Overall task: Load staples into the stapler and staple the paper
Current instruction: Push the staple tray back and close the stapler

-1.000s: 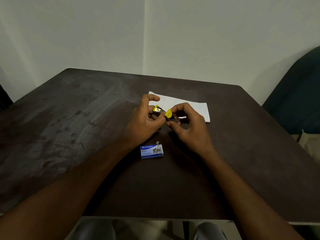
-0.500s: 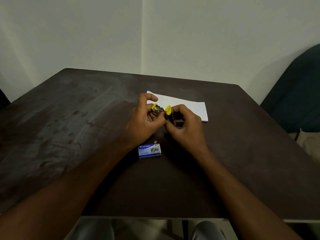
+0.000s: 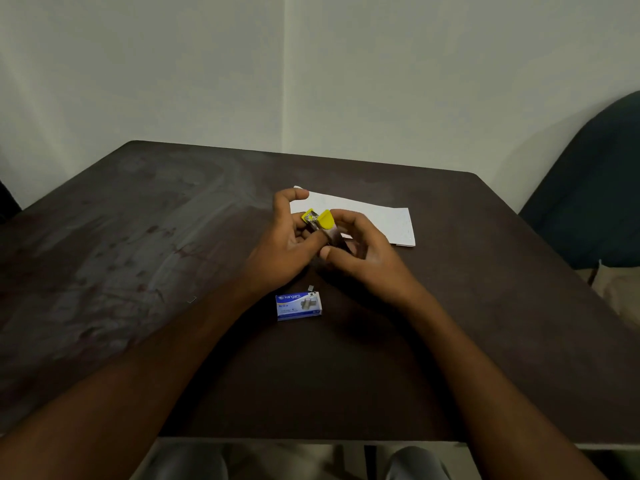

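Observation:
A small yellow stapler [image 3: 320, 220] is held above the dark table [image 3: 138, 237], its yellow top swung up and its metal channel showing. My left hand [image 3: 285, 249] grips its near-left side with the forefinger raised. My right hand [image 3: 363, 252] holds it from the right, thumb under the body. Whether a staple strip is between my fingers cannot be told. Behind my hands lies the white paper [image 3: 381, 220], partly hidden. A blue staple box [image 3: 298, 305] lies just in front of my hands, with a small loose bit of staples [image 3: 310, 287] at its far corner.
One stray staple [image 3: 191, 300] lies on the table to the left. A dark chair [image 3: 595, 202] stands at the right, beyond the table's edge. My knees show below the near edge.
Both hands have stayed around the stapler and shifted only slightly. My right fingers have regripped, the thumb now lower under the stapler's body. Box and paper are unmoved.

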